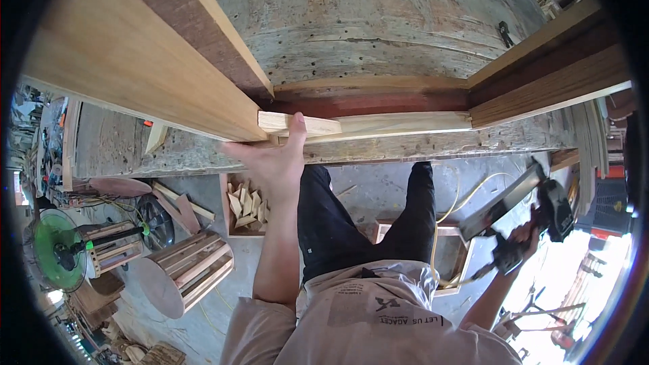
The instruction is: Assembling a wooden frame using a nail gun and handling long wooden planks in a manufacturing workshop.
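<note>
**A:** State of each grip, please.

**B:** The left hand reaches up to the near edge of the desk. Its fingers are spread flat, thumb raised, pressing a short pale wood block against the end of a long light plank on the left. It pins rather than encloses; nothing is clasped. The right hand hangs low on the right, clenched around the handle of a black nail gun with a long metal magazine.

**A:** How would the block handle?

**B:** Judged from its size, light and stiff, raw-sawn, not slippery. Best held by its flat faces, fingers kept away from the joint line.

**A:** Appearance?

**B:** Pale, square-ended softwood, lying along the desk edge beside a thin light strip, with a dark reddish board just beyond. A brown framed board angles away on the right.

**A:** Surroundings?

**B:** On the floor at left: a slatted wooden drum, a green fan, and a tray of wood offcuts.
</note>
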`<action>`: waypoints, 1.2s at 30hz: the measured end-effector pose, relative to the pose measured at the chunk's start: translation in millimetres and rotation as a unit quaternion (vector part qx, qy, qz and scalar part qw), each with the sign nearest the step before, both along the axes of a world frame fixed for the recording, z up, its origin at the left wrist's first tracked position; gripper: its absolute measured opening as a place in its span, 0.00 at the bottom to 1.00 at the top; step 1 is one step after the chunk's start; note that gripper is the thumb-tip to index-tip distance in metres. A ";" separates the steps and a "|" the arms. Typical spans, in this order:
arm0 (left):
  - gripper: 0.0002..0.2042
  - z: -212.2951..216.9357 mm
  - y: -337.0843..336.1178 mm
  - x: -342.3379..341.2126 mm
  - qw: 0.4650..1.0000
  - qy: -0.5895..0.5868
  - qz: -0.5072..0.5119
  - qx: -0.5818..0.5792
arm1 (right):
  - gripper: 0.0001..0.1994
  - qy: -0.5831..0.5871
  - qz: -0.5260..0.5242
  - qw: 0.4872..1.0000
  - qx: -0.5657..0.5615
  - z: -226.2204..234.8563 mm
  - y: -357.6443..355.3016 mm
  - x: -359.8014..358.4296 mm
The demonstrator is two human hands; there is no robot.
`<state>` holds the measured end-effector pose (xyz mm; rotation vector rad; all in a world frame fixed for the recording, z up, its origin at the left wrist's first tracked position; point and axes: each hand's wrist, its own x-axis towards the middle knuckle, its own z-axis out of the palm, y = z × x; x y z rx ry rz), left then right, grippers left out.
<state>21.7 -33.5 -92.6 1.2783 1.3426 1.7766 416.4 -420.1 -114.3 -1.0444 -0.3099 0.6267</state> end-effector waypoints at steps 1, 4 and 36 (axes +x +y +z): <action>0.44 -1.2 1.1 0.7 1.000 0.002 0.001 -0.003 | 0.15 -0.025 0.074 0.997 -0.005 -3.1 -9.5 -8.9; 0.43 -7.1 3.6 -3.2 1.000 0.012 0.002 -0.003 | 0.25 0.009 0.137 0.989 -0.052 34.6 32.3 -78.0; 0.40 -0.8 2.2 -1.9 0.992 -0.091 -0.067 0.052 | 0.22 -0.181 0.582 0.738 -0.290 185.3 302.8 -178.2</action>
